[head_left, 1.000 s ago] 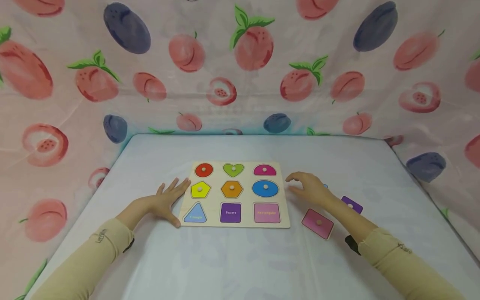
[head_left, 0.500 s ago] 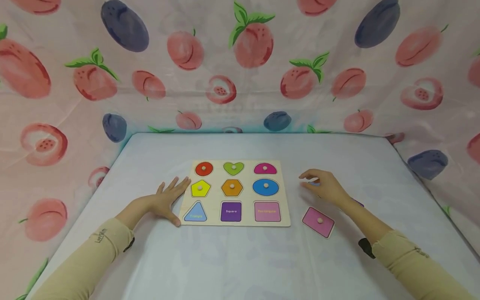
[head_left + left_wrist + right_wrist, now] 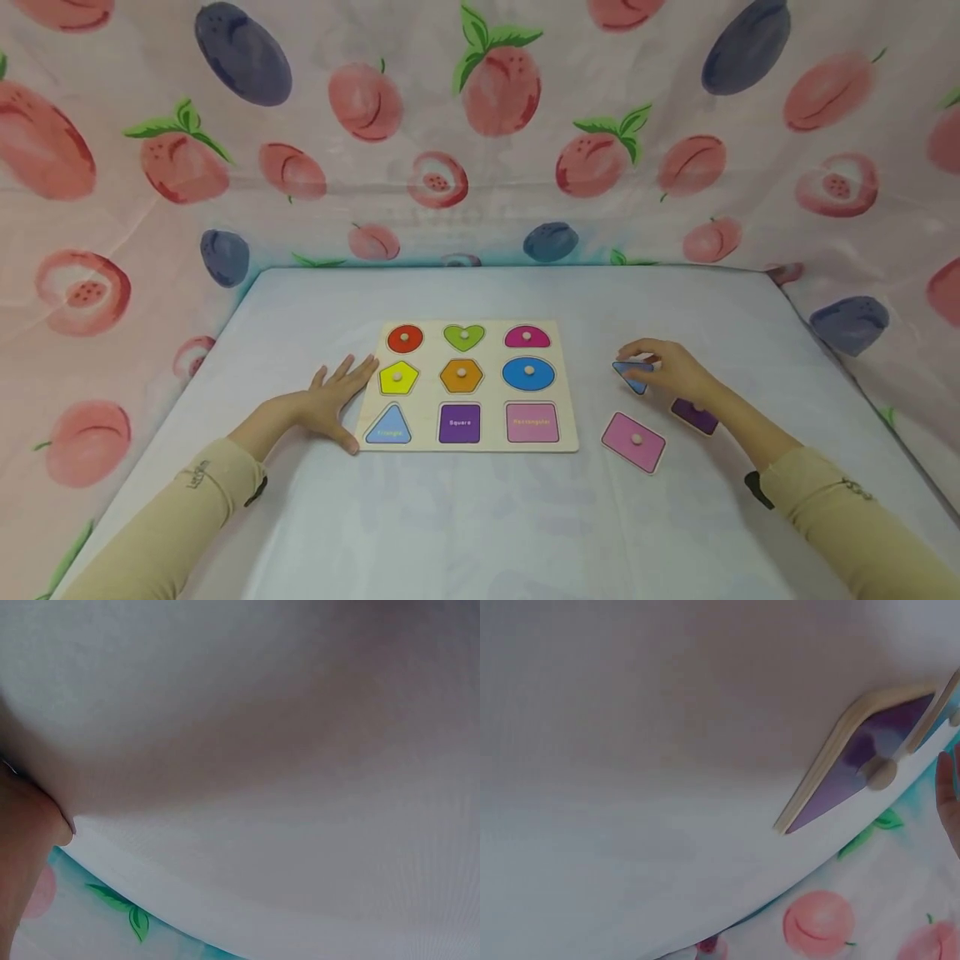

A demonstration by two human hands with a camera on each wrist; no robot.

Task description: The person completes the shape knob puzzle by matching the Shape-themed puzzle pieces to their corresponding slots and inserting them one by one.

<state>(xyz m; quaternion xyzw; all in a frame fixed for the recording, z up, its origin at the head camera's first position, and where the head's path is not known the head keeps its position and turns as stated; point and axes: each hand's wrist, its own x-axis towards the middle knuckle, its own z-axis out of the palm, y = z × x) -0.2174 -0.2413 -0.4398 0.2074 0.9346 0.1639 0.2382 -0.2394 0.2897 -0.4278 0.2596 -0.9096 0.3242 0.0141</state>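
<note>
In the head view, my left hand (image 3: 326, 407), fingers spread, rests beside the left edge of the wooden knob puzzle board (image 3: 431, 443). My right hand (image 3: 671, 368) is over a blue triangle piece (image 3: 632, 379), thumb and index finger bent and partly covering it. The right wrist view shows the blue piece (image 3: 945, 720) with its knob, a fingertip (image 3: 946, 769) just apart from it. Nearby lie a pink rectangle piece (image 3: 633, 443) and a purple square piece (image 3: 692, 417), partly under the right wrist. Only part of my left hand (image 3: 30, 832) shows in the left wrist view.
Knobbed pieces fill the board's upper two rows, among them a yellow pentagon (image 3: 397, 377) and a blue oval (image 3: 528, 374). Its bottom row shows the labelled triangle (image 3: 388, 427), square (image 3: 460, 424) and rectangle (image 3: 532, 423) recesses. Fruit-printed cloth (image 3: 502, 200) stands behind the white table (image 3: 450, 525).
My right hand has drawn right, away from the board, to the blue triangle piece, which now shows more fully. The purple square piece is also less covered. My left hand has stayed put.
</note>
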